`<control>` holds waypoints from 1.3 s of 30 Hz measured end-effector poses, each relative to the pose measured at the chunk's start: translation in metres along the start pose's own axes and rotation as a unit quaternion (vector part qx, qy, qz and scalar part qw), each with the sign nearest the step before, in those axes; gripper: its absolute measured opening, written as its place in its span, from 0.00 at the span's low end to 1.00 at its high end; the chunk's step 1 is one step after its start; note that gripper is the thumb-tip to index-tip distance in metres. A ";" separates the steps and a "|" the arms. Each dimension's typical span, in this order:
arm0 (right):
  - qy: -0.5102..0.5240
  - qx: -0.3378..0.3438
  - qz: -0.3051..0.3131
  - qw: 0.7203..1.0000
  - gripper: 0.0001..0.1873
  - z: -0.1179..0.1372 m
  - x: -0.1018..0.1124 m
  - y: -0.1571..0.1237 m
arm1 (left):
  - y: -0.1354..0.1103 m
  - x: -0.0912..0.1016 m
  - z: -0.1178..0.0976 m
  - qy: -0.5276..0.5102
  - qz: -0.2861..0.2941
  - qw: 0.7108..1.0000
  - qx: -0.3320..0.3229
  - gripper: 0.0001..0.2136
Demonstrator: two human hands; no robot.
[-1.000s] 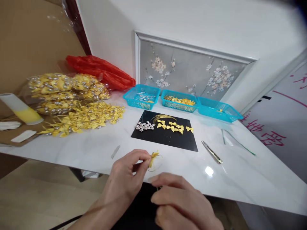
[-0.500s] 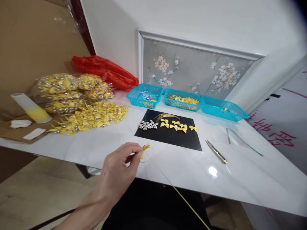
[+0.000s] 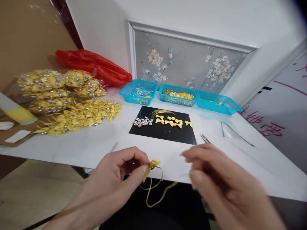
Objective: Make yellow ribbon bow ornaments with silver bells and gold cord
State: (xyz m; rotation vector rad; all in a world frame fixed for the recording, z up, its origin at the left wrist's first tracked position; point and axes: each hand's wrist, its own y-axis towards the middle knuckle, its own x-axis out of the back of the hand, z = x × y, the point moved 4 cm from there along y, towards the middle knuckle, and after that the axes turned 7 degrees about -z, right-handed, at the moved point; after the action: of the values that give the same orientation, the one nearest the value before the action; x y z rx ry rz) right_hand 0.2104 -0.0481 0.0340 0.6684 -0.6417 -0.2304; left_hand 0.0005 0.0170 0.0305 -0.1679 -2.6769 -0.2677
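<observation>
My left hand (image 3: 124,172) pinches a small yellow ribbon bow (image 3: 153,164) between thumb and forefinger, above the table's front edge. From the bow a thin yellow cord (image 3: 155,204) forms a loop and hangs down over my dark lap. To the right, my right hand (image 3: 225,182) is in the air, slightly blurred, with thumb and forefinger apart and nothing visible between them. Beyond both hands, a black mat (image 3: 158,135) bears several yellow bows (image 3: 169,122), silver beads (image 3: 143,121) and a bundle of cords (image 3: 163,111). Behind my right hand, the thread snips (image 3: 205,138) are mostly hidden.
Three blue baskets (image 3: 177,101) line the back beneath a framed flower picture (image 3: 192,54). A heap of yellow bows with beads (image 3: 83,116) lies at left, with filled clear bags (image 3: 45,86) and a red plastic bag (image 3: 93,67) behind. Green-tipped strips (image 3: 242,137) lie at right.
My right hand has come into view from the right. The long cord, stretched tight toward the lower right before, now hangs slack in a curve. My left hand still holds the bow.
</observation>
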 end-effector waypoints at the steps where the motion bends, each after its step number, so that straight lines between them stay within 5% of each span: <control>1: 0.015 -0.013 0.036 0.999 0.10 0.005 -0.011 0.014 | -0.001 -0.001 -0.004 0.011 0.001 1.000 -0.018 0.05; 6: 0.045 -0.051 0.148 0.987 0.08 0.014 -0.046 0.037 | -0.001 -0.002 -0.014 0.036 -0.024 0.995 -0.089 0.06; 11: 0.102 -0.097 0.114 0.983 0.09 0.007 -0.045 0.029 | -0.001 0.008 0.005 -0.095 -0.064 0.993 -0.009 0.08; 16: 0.114 -0.090 0.092 0.985 0.08 0.009 -0.047 0.028 | -0.014 0.004 0.015 -0.089 -0.067 0.994 -0.022 0.10; 19: 0.128 -0.105 0.098 0.981 0.08 0.008 -0.050 0.028 | -0.012 -0.002 0.008 -0.078 -0.022 0.996 -0.039 0.08; 22: 0.144 -0.128 0.108 0.975 0.09 0.003 -0.052 0.029 | -0.005 -0.003 0.008 -0.102 0.006 0.995 -0.001 0.08; 28: 0.178 -0.189 0.074 0.963 0.14 -0.014 -0.046 0.019 | 0.002 -0.001 0.026 -0.123 -0.035 0.989 0.079 0.08; 33: 0.221 -0.255 0.104 0.936 0.04 -0.013 -0.065 -0.006 | 0.003 -0.005 0.027 -0.184 -0.050 0.977 0.098 0.06; 39: 0.236 -0.168 0.041 0.956 0.10 -0.001 -0.063 -0.007 | 0.005 -0.005 0.021 -0.109 -0.063 0.991 0.048 0.07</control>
State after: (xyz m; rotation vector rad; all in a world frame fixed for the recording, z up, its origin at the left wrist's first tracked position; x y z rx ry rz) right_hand 0.1611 -0.0283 -0.0011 0.3468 -0.1618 -0.0915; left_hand -0.0027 0.0257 0.0107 0.0022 -2.9156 -0.1663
